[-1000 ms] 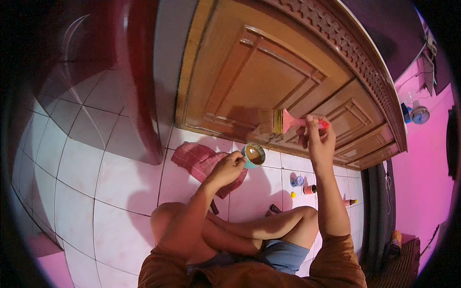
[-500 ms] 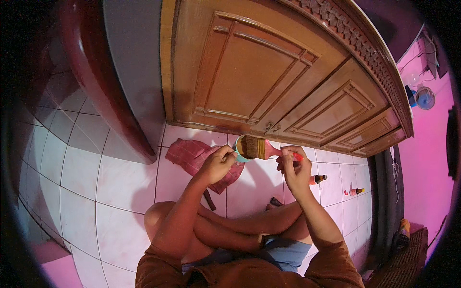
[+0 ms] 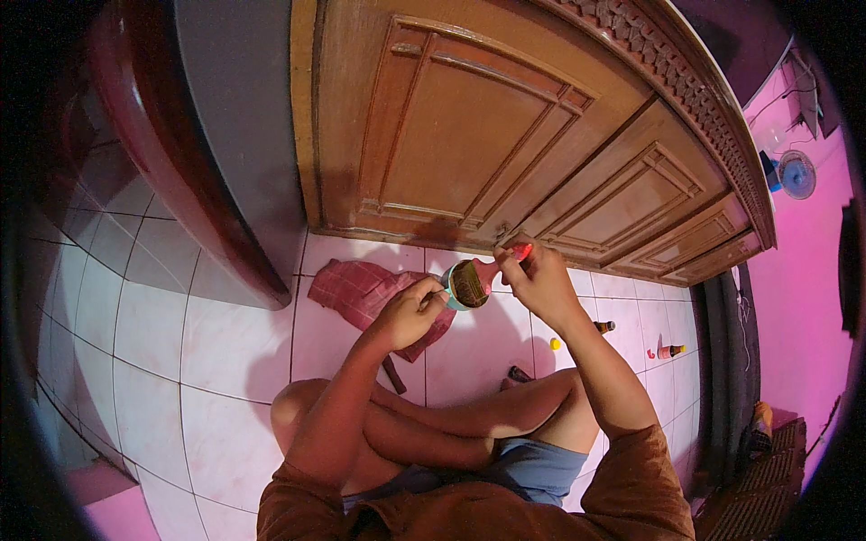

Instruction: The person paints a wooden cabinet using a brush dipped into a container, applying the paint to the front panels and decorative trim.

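Note:
In front of the wooden cabinet, my left hand (image 3: 410,314) is closed on the side of a small teal cup (image 3: 449,293). My right hand (image 3: 541,278), near the cabinet's lower edge, pinches the red handle of a flat paintbrush (image 3: 488,271). The brush slants down to the left with its brown bristles at the mouth of the cup. How deep they reach, and what the cup contains, I cannot make out. A red checked cloth (image 3: 347,293) lies crumpled on the tiles, partly under my left hand.
A carved wooden cabinet (image 3: 478,126) with panelled doors stands ahead. Dark-stick-like handle (image 3: 393,375) pokes from under the cloth. A yellow cap (image 3: 555,344), a dark bottle (image 3: 605,326) and a yellow-topped bottle (image 3: 670,352) are on the right. My crossed legs (image 3: 433,433) are below.
My right hand has risen toward the cabinet and slightly left, tilting the brush from nearly level to bristles-down at the cup. The yellow cap has come into sight.

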The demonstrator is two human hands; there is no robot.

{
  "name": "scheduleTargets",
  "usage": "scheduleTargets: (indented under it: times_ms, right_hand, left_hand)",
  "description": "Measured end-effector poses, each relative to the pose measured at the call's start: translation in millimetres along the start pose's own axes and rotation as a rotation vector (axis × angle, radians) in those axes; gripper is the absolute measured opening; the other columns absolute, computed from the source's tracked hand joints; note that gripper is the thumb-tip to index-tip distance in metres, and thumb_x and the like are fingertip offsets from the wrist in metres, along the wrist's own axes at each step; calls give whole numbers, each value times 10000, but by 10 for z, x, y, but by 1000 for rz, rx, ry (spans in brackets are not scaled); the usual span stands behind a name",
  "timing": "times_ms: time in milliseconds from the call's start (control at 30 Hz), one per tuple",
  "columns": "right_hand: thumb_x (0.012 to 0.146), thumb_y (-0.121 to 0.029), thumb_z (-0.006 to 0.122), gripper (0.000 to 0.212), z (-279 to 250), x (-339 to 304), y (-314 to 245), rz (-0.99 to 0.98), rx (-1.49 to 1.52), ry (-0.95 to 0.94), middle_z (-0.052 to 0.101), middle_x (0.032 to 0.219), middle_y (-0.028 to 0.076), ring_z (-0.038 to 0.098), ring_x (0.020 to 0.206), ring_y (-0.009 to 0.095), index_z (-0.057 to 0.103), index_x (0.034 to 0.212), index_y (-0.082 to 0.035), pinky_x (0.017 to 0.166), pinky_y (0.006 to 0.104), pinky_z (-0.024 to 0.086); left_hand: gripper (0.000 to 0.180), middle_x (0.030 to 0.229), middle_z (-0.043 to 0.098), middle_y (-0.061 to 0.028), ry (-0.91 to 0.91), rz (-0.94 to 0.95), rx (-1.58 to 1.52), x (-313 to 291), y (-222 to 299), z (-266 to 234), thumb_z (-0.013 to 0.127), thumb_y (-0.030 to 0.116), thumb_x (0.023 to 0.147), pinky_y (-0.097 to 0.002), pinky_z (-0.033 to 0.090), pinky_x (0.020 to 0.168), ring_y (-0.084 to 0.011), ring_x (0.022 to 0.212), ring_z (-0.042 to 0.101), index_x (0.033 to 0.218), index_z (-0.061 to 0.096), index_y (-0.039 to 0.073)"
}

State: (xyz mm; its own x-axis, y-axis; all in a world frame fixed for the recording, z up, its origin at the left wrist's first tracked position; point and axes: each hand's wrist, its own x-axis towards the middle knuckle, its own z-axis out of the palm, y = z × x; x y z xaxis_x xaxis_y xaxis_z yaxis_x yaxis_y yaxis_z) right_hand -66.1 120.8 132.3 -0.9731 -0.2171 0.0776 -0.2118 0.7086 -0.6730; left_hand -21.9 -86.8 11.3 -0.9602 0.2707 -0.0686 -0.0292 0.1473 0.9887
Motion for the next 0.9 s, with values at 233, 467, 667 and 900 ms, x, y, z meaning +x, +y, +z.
scheduleTargets:
  times_ms: [233,467,667,900]
  right_hand:
    - [934,-246,620,262,43,95,-28,-22,60,-14,633,668,116,595,595,188,637,896,12,574,335,472]
    - [976,-239,589,224,-16,167,-113,62,226,-33,623,662,46,545,529,101,634,928,-24,497,260,434]
    - [977,-211,562,193,83,311,-133,194,687,67,625,675,78,529,480,119,608,926,-30,419,250,369]
    - [967,-198,548,190,297,535,-251,272,981,15,619,690,79,507,523,139,582,1064,-37,470,271,364]
  left_hand:
    - [249,764,553,-51,51,15,-82,14,-44,-11,546,268,998,-311,442,662,-129,698,500,1023,587,24]
    - [190,777,549,-3,107,44,-57,1,-39,-182,535,220,1020,-262,447,648,-84,706,514,993,558,33]
    - [189,720,540,0,264,9,-150,-72,127,-427,538,216,1002,-270,439,623,-89,667,517,979,576,33]
    - [252,726,553,-4,495,5,-40,-266,405,-779,545,284,984,-273,437,618,-92,658,527,990,592,37]
